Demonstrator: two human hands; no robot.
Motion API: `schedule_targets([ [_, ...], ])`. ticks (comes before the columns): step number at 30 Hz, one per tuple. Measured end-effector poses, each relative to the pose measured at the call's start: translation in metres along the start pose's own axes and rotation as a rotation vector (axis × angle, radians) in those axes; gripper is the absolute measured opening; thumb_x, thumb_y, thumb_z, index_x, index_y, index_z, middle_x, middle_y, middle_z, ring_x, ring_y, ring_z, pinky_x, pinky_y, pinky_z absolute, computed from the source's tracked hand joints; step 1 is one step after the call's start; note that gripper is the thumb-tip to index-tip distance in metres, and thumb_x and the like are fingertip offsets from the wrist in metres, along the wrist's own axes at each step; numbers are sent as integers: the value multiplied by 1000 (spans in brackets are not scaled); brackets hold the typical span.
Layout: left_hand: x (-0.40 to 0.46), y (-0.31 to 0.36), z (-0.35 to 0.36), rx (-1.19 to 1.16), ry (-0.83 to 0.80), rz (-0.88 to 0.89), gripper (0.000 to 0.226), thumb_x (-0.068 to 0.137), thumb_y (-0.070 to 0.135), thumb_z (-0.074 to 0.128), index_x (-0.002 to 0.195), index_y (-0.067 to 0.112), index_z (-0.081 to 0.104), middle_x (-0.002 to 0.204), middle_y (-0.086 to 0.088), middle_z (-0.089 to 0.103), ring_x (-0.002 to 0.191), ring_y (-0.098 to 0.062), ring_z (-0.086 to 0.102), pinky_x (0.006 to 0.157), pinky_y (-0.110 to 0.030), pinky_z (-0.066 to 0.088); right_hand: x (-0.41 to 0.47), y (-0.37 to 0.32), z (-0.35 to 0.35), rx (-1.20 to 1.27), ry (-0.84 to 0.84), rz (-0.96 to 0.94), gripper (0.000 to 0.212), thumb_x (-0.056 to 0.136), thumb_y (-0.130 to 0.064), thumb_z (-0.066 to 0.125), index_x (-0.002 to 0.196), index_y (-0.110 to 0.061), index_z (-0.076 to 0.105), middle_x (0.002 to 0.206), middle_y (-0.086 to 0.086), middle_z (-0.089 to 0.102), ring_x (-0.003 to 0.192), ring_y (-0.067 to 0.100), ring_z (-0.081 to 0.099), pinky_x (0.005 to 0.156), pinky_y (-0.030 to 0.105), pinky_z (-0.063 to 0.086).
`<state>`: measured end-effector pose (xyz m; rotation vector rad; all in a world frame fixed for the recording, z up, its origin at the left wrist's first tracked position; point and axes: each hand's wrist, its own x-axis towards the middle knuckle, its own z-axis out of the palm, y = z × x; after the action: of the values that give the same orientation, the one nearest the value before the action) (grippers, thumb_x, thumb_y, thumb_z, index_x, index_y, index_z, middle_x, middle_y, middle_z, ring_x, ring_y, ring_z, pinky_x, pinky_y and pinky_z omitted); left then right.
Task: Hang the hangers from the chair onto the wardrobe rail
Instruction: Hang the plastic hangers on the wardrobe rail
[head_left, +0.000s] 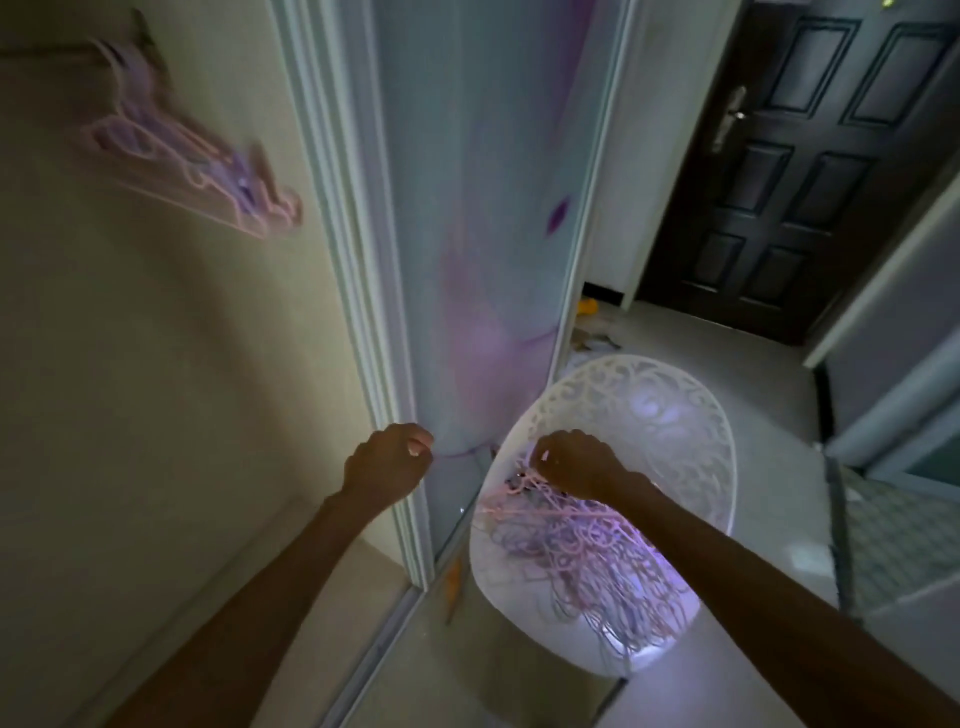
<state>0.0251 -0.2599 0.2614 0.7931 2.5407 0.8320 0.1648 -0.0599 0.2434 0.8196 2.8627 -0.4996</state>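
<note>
**Hangers on the rail, hangers on the chair**

At the far left, inside the pale matte wardrobe, a blurred cluster of thin pink and lilac hung hangers (192, 166) with looping outlines dangles from the rail (47, 52), which shows only as a dim bar near the top edge. Next comes the ribbed white door frame (358, 291), then a glossy sliding door (483, 208) washed in soft blue and purple.

The left hand (387, 460) reaches out on a straight forearm in front of the frame's lower end, knuckles up. Its fingers curl inward with the thumb meeting the fingertips; its grip is pressed together, and nothing can be seen held in it.

Right of it stands the chair (670, 410), a white plastic shell with a rounded back pierced in a lacy scroll pattern. On its seat lies a tangled pile of hangers (587, 561), slim pink and lilac loops and hooks. The right hand (574, 462) comes in from the lower right, wrist bent down over the pile's upper end, its grip pinching a pink hanger strand between thumb and fingertips.

Further right, a dark panelled door (795, 171) with a metal handle stands over a light tiled floor (769, 405).
</note>
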Motion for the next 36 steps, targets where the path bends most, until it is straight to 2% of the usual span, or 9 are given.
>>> schedule_targets([
  [3,26,27,59,-33,-126,-13,27,80,31,58,104,25,68,117,1,65,111,-23,60,95,-30,47,3,73,10,26,-55,135,24,91,-32,47,99,-25,69,119,4,64,114,27,57,94,32,43],
  [7,67,33,123,-137,-227,-131,17,66,35,55,79,36,65,106,-9,70,103,-28,65,94,-41,51,10,151,23,66,-134,228,23,90,-33,52,105,-26,68,121,5,63,115,25,57,91,29,44],
  [14,141,8,224,-110,-339,-265,17,77,24,59,89,23,71,112,-12,69,105,-30,64,96,-38,48,54,259,82,76,-296,306,25,91,-32,50,109,-24,65,121,10,62,112,27,58,90,30,45],
  [18,166,-10,261,-103,-317,-340,35,76,29,59,101,11,73,112,-15,69,107,-30,64,95,-35,47,91,283,127,26,-356,290,28,93,-30,45,110,-17,63,119,11,62,108,30,59,87,33,48],
  [20,179,-25,282,-104,-315,-390,24,82,12,63,104,7,71,112,-19,68,108,-34,63,96,-40,48,113,287,148,-4,-355,254,29,92,-31,46,113,-16,59,122,11,60,113,29,57,89,34,46],
  [25,199,-62,339,75,-299,-364,58,78,7,68,133,9,49,139,-14,47,127,-29,47,105,-32,35,167,287,200,-67,-234,157,64,87,-40,56,140,-15,32,140,10,39,130,27,38,101,35,35],
  [30,218,-97,374,186,-288,-328,101,72,23,79,149,7,15,155,-15,17,144,-28,19,115,-33,16,195,288,246,-126,-260,110,113,73,-53,68,149,-10,-3,158,8,2,146,23,4,117,42,7],
  [32,225,-107,384,140,-274,-370,106,69,24,82,148,4,15,152,-19,24,141,-31,26,113,-35,22,200,291,258,-138,-230,82,118,71,-54,70,149,-8,-6,157,9,3,145,24,5,116,43,10],
  [36,236,-117,395,-3,-99,-486,91,64,18,85,140,-1,38,134,-25,49,125,-35,48,107,-39,37,204,300,263,-21,-154,52,121,70,-47,74,148,-11,-10,156,15,1,141,34,11,113,50,23],
])
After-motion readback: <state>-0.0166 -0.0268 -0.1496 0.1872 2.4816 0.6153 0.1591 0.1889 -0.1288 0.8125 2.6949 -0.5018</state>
